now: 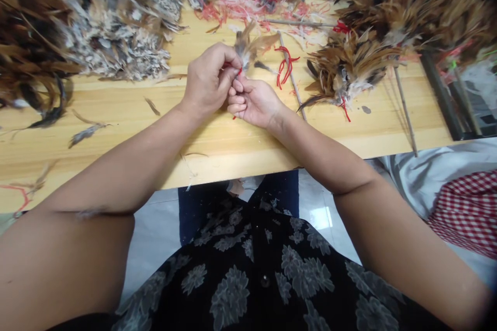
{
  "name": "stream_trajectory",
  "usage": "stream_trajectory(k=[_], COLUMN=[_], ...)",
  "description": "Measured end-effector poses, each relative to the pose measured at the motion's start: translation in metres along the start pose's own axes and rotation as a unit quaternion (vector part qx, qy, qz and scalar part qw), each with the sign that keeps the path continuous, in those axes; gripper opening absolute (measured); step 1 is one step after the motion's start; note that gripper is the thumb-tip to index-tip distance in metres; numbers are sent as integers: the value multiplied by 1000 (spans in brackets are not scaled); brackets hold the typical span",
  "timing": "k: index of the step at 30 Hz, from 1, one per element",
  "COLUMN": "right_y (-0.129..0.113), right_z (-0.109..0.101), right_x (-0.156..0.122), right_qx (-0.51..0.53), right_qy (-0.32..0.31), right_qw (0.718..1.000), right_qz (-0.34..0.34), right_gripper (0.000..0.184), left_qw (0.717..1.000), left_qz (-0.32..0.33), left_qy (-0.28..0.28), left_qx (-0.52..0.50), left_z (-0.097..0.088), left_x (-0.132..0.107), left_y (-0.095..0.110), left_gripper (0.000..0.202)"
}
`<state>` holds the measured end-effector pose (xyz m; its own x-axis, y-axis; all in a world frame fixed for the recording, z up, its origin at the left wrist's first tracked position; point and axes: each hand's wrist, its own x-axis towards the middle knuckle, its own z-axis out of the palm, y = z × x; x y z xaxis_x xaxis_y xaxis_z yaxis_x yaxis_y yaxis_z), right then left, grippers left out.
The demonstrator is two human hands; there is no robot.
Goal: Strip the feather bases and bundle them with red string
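Observation:
Above the wooden table, my two hands meet with their fingertips close together. A small bunch of brown and grey feathers [250, 46] stands up from between them, its base hidden by my fingers. My left hand [209, 77] is closed, thumb and forefinger pinching at that base, where a bit of red yarn [239, 70] shows. My right hand [258, 102] is closed too, with curled fingers at the feather ends. Just right of my hands, several short red yarn pieces [286, 67] lie across a thin stick [295, 80].
A large heap of feathers with whitish quills [116, 41] covers the left of the table [217, 150]. A brown feather bundle [349, 70] tied with red lies right, near another stick [406, 108]. A dark-edged tray [440, 98] sits at far right. Pink-red scraps [260, 8] lie behind.

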<state>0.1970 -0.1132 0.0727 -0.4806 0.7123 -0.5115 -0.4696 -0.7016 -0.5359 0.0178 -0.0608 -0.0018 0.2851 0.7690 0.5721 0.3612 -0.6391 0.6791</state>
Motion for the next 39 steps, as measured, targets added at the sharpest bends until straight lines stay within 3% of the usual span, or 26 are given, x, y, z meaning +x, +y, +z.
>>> stream_trajectory(k=[7,12,14,17,19,21,24,28,33,39], right_y=[-2,-4,-3,-2,-3,-5,-9,-11,-13,-16], right_z=[2,1,-2,-15,-27,-40,-55,-61,-58,-51], right_x=[-7,-9,-6,7,18,29,39,45,40,26], right_qx=[-11,-78,-121,-200,-267,-340,-435,-543,-641,-735], right_qy=[-12,-28,-19,20,50,63,59,60,92,114], right_qw=[1000,996,992,975,944,895,822,746,653,567], right_qz=[21,27,0,-95,-187,-281,-364,-382,-392,-355], right_gripper=[52,54,52,48,47,50,50,36,8,19], left_qw=[999,999,999,998,996,993,993,995,998,994], left_qz=[-1,2,9,-3,-43,-80,-91,-90,-62,-80], left_qy=[-29,-25,-14,5,14,6,-11,-10,-17,-18], left_qx=[-45,-32,-35,-63,-82,-86,-73,-50,-26,-77], left_z=[-1,-7,-6,-3,-3,-3,-4,-3,0,1], left_x=[5,5,5,6,4,1,0,0,-3,-3], left_y=[-12,-27,-34,-37,-32,-24,-17,-10,8,1], left_gripper=[31,28,34,49,48,42,41,44,30,44])
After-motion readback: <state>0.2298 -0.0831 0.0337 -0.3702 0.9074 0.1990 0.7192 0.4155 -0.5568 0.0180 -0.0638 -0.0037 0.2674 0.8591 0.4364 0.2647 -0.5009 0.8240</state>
